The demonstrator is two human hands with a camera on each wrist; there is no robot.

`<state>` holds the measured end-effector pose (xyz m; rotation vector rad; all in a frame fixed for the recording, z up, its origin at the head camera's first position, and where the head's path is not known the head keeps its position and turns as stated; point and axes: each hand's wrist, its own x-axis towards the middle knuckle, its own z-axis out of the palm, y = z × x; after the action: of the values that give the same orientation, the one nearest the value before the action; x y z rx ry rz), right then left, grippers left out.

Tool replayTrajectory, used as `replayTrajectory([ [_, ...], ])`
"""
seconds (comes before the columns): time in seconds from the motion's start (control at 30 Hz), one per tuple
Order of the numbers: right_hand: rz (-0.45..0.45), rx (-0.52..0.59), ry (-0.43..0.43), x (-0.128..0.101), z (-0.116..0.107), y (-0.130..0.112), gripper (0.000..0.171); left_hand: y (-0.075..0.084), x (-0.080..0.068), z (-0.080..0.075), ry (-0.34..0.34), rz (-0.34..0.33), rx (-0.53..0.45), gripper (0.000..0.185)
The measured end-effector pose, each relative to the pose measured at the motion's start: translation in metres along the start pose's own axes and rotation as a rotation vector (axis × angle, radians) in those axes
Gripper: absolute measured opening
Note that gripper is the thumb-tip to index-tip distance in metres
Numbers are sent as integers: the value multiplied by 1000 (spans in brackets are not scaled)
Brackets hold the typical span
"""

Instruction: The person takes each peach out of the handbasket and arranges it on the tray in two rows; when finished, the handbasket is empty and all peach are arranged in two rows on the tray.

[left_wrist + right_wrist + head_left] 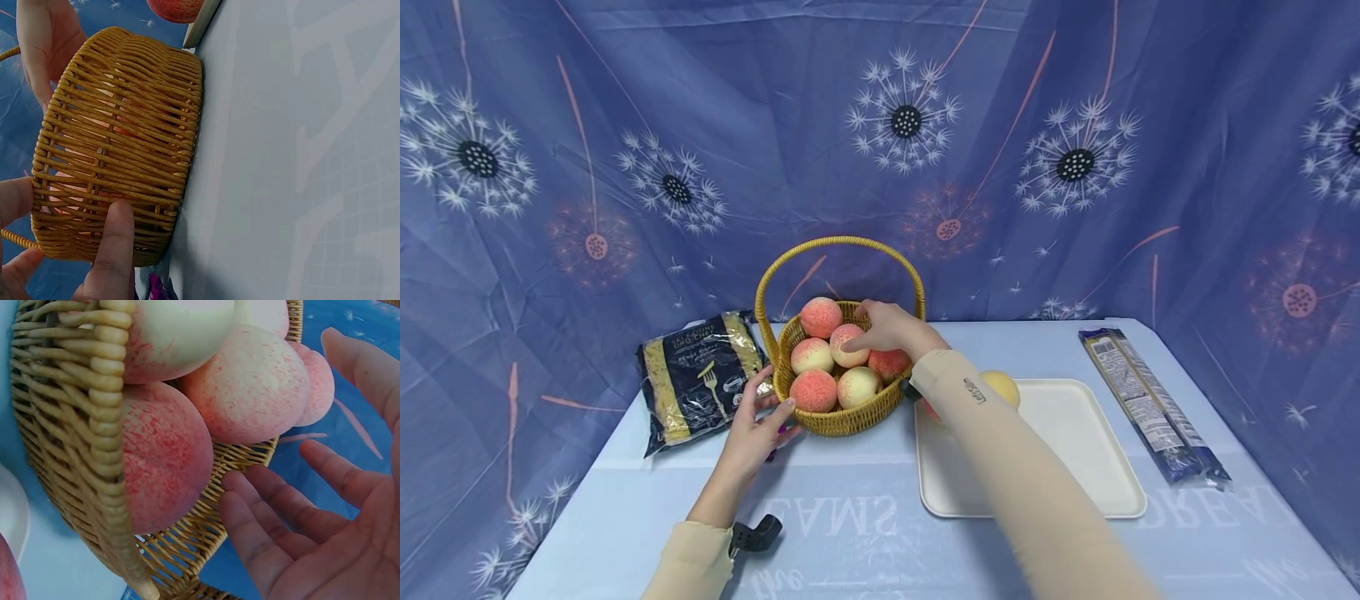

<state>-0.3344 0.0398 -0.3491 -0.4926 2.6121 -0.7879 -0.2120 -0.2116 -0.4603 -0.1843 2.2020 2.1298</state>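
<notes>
A wicker basket [842,423] with a tall handle stands at the back of the table, holding several peaches [813,390] in red, pink and cream. My left hand [758,423] holds the basket by its left front side; one finger [117,234] lies against the woven wall and other fingertips are at the rim. My right hand [891,327] reaches over the back right of the basket. In the right wrist view its fingers are spread, with nothing in them, beside the rim and a red peach [165,459].
A cream tray [1075,450] sits at the right, with a yellow fruit [1002,387] and a reddish fruit partly hidden by my right sleeve. A dark pasta bag [700,379] lies left of the basket, and a long blue packet [1150,404] lies far right. Something purple [157,289] shows beside the basket.
</notes>
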Motion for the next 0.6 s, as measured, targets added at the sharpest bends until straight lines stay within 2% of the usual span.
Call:
replayTrajectory([
  [0.2,22,7,-11,5,5,0,76,0,1,0,-1,-1,1,72],
  [0.6,9,13,29,11,16,3,67,0,-1,1,2,-5,5,73],
])
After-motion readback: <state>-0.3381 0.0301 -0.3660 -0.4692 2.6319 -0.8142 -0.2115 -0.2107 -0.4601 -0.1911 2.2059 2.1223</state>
